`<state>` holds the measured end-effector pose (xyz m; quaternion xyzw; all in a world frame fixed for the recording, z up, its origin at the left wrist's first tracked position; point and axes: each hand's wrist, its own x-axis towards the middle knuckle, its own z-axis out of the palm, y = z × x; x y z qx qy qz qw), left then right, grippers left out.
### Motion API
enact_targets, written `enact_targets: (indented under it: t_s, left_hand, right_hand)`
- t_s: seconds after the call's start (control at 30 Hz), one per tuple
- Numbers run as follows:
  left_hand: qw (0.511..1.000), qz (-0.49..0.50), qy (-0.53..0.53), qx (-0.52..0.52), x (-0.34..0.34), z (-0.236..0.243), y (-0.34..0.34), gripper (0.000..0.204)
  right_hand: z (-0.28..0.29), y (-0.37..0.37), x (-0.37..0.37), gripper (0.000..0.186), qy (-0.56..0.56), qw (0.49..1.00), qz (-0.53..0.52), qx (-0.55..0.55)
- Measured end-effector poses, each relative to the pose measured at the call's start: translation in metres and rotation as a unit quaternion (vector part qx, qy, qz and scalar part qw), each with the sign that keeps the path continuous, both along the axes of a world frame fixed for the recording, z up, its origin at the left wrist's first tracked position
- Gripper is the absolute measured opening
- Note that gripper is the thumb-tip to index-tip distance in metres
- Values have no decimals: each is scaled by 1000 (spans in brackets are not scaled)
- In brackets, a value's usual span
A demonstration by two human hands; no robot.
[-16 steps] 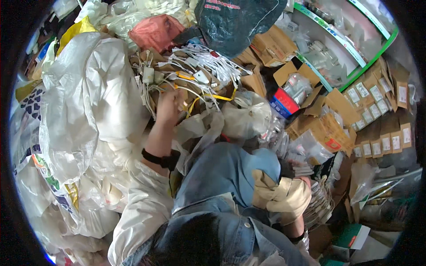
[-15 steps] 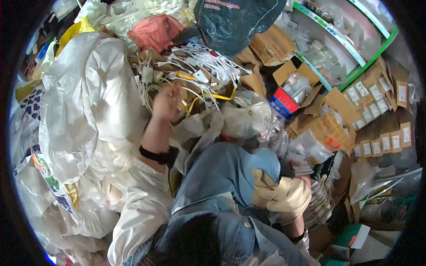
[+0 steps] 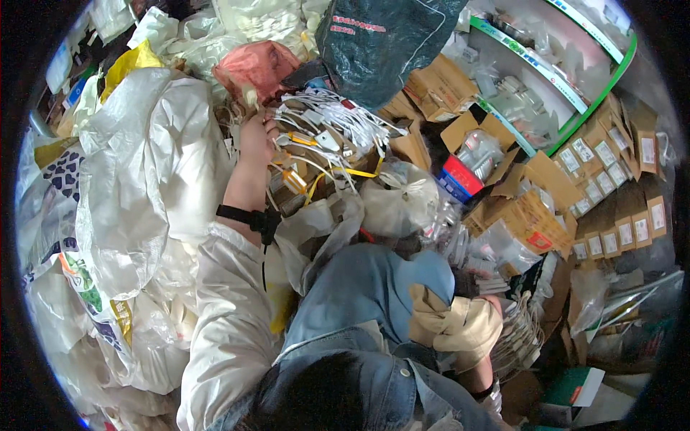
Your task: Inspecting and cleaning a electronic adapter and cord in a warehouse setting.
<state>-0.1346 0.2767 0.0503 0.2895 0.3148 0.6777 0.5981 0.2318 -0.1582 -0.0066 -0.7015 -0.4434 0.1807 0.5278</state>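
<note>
My left hand (image 3: 256, 138) reaches into the left end of a heap of white cables (image 3: 341, 118). Its fingers are curled, and a pale piece (image 3: 249, 97) rises just past them; I cannot make out what they grip. Orange-yellow connectors (image 3: 293, 179) and a yellow strap (image 3: 353, 172) lie right of this hand among the cables. Over my right knee, my right hand (image 3: 493, 307) is mostly hidden behind a bunched beige cloth (image 3: 449, 320), which it holds.
Large white plastic sacks (image 3: 136, 179) bulge along my left. A red bag (image 3: 259, 68) and a dark bag (image 3: 384, 47) stand beyond the cables. To the right are a tied white bag (image 3: 402, 194), open cartons (image 3: 535, 205), small labelled boxes (image 3: 600, 161) and a green-edged shelf (image 3: 611, 90).
My left hand has moved away and slightly left, from the near side of the cables into their left end. The right hand stays with the beige cloth at the knee.
</note>
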Motion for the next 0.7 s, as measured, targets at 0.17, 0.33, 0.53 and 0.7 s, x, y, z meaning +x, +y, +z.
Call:
enact_targets:
  t_s: [0.17, 0.33, 0.53, 0.7]
  left_hand:
    - [981, -41, 116, 148, 55, 32, -84, 38]
    - [924, -209, 161, 278, 101, 7, -199, 55]
    - [723, -626, 220, 193, 156, -39, -283, 38]
    - [694, -497, 395, 339, 146, -60, -307, 30]
  right_hand:
    - [13, 15, -10, 38, -20, 998, 28, 52]
    - [28, 17, -16, 29, -441, 878, 143, -118]
    - [2, 33, -18, 30, 435, 886, 129, -94]
    - [-22, 17, -4, 41, 253, 920, 230, -188]
